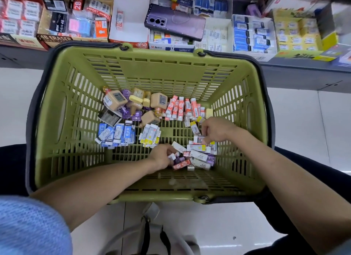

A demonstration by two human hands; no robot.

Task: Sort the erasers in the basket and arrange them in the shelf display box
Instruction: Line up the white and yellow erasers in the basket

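Note:
A green slatted basket [62, 159] sits below me with erasers grouped on its floor: blue ones [115, 134] at the left, beige blocks [136, 102] at the back, red-and-white ones [180, 108] at the back right, yellow-and-white ones [150, 136] in the middle. A mixed heap [201, 155] lies at the front right. My left hand [161, 157] pinches a small white eraser [172, 156] at the heap's left edge. My right hand [218, 130] has its fingers curled onto a white eraser [199, 139] at the heap's top. A nearly empty white display box [129, 22] stands on the shelf behind.
The shelf behind the basket holds several display boxes: a brown "4B ERASER" box [55, 38], blue-eraser boxes [248, 34] and a yellow box [296, 32]. A purple phone [174, 21] lies across the middle boxes. White floor tiles surround the basket; a bag strap [148, 233] lies below.

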